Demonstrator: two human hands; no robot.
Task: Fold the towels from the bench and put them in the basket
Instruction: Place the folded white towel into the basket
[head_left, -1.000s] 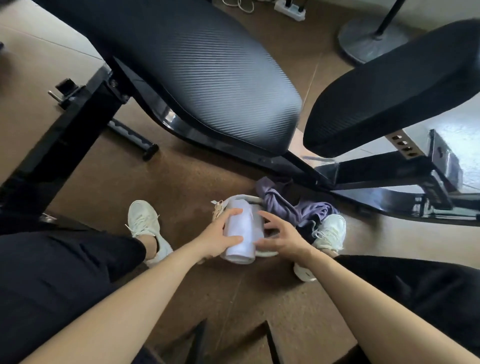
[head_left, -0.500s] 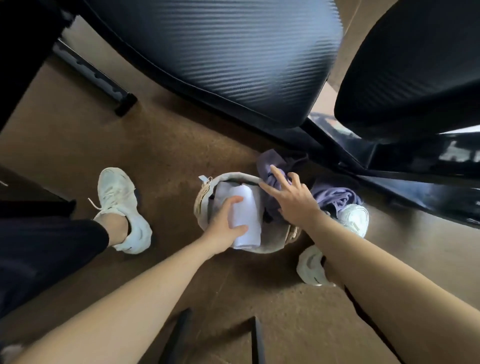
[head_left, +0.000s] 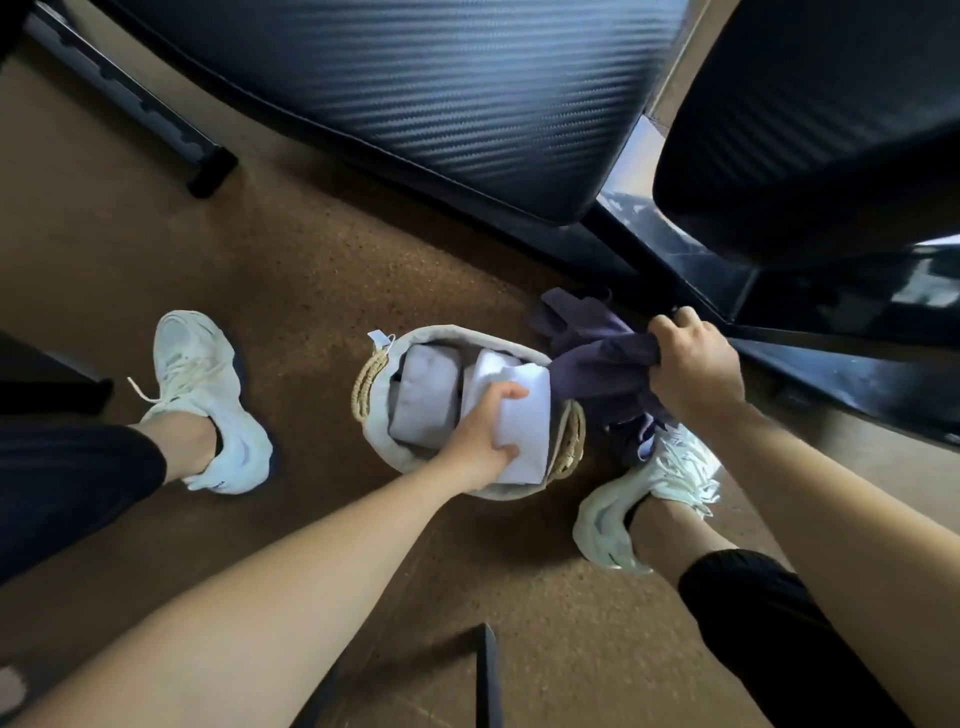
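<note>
Basket (head_left: 375, 385) sits on the brown floor (head_left: 311, 249) with 1 grey folded towel (head_left: 426, 402) lying in its left half. Left hand (head_left: 478, 441) grips a white folded towel (head_left: 527, 415), fingers curled round its edge, in the basket's right half. Just right of the rim, right hand (head_left: 696, 369) clutches a bunched purple towel (head_left: 597, 358) below the black bench (head_left: 441, 104).

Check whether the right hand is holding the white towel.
No, the right hand grips the purple cloth; the left hand holds the white towel.
</note>
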